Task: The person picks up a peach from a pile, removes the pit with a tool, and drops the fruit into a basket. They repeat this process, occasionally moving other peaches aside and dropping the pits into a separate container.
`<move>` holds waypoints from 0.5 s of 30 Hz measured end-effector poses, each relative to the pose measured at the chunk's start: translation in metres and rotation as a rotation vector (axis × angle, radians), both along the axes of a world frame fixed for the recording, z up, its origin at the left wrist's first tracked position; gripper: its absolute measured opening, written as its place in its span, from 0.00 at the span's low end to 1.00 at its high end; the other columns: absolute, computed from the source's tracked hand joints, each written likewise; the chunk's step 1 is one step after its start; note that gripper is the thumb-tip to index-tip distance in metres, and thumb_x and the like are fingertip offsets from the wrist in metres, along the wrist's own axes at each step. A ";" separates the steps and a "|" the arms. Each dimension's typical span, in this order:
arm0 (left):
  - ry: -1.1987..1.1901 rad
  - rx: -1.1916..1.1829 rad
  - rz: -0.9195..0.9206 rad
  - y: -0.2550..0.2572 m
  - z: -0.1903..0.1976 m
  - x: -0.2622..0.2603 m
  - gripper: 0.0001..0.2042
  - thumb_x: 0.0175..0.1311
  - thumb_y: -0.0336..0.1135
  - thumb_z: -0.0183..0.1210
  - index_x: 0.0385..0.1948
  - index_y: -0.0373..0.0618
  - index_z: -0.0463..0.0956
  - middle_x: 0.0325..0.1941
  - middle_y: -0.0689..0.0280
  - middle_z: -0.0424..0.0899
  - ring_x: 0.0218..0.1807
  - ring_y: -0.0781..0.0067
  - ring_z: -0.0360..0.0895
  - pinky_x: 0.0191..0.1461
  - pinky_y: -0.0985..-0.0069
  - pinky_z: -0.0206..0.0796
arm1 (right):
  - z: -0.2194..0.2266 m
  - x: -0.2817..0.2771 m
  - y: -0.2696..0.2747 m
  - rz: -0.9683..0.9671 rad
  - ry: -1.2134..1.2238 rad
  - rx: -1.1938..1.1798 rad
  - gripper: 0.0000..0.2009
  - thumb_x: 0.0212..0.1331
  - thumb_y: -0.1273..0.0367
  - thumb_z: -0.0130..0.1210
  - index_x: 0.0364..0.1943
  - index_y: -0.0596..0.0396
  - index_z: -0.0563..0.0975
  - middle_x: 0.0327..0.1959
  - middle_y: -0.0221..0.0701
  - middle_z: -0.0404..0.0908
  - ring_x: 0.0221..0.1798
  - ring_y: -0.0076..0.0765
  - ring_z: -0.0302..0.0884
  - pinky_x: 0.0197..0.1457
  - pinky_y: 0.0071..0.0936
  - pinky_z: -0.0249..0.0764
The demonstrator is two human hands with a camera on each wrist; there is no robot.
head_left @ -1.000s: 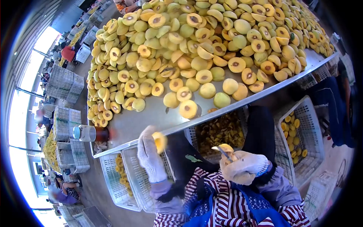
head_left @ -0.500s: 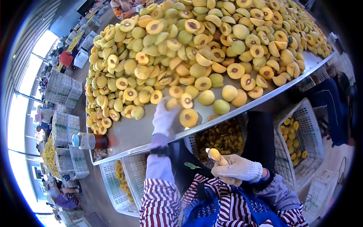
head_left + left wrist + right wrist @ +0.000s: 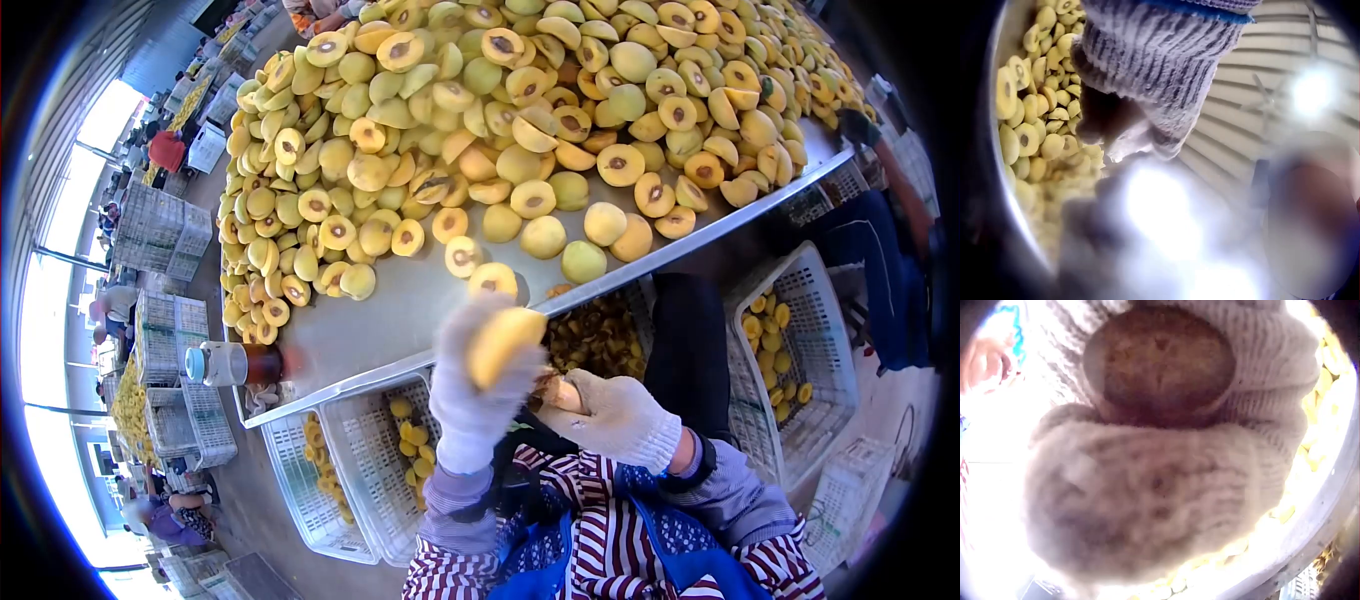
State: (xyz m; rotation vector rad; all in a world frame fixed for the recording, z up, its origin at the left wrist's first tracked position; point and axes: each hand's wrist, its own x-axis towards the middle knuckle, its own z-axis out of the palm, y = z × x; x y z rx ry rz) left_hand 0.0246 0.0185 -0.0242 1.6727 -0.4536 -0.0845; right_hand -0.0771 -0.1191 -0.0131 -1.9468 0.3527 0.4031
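Observation:
In the head view the gloved left hand [image 3: 480,385] holds a yellow fruit half [image 3: 508,345] above the person's lap, in front of the metal table [image 3: 360,330]. Close on its right, the gloved right hand [image 3: 620,420] grips the pale handle [image 3: 565,396] of a small tool, whose tip is hidden. A rounded brown handle end [image 3: 1160,362] shows among curled glove fingers in the right wrist view. The left wrist view shows the left glove [image 3: 1147,75]; its fingers are lost in glare and blur. Halved fruit [image 3: 460,256] lies near the table's edge.
A large heap of halved fruit [image 3: 400,120] covers much of the table. A bottle [image 3: 232,364] stands at its left corner. White crates [image 3: 375,450] sit below the left side, another crate [image 3: 830,350] at the right. Other people are in the background.
The left hand has drawn back from the table towards the right hand, bringing a fruit half from near the table's edge. The yellow piece seen at the tool's tip is now out of sight.

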 end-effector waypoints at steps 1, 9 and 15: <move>-0.161 0.248 -0.010 0.002 0.004 -0.002 0.27 0.63 0.42 0.65 0.61 0.41 0.66 0.54 0.55 0.79 0.53 0.63 0.80 0.54 0.69 0.75 | 0.001 0.000 0.000 0.006 0.016 -0.030 0.20 0.62 0.49 0.55 0.43 0.51 0.76 0.31 0.48 0.82 0.38 0.57 0.82 0.41 0.44 0.77; 0.522 -0.407 -0.094 0.000 -0.002 -0.016 0.31 0.71 0.58 0.51 0.62 0.38 0.65 0.55 0.53 0.78 0.53 0.62 0.79 0.53 0.68 0.75 | 0.005 -0.007 0.003 -0.071 0.094 0.397 0.22 0.60 0.53 0.61 0.49 0.55 0.77 0.38 0.42 0.83 0.41 0.46 0.84 0.45 0.35 0.76; 0.343 -0.385 0.003 -0.015 0.002 -0.042 0.34 0.72 0.61 0.47 0.63 0.36 0.65 0.56 0.51 0.78 0.55 0.61 0.78 0.59 0.65 0.72 | 0.008 -0.011 0.002 -0.084 0.055 0.390 0.21 0.62 0.54 0.60 0.51 0.56 0.77 0.38 0.41 0.84 0.41 0.41 0.84 0.46 0.33 0.77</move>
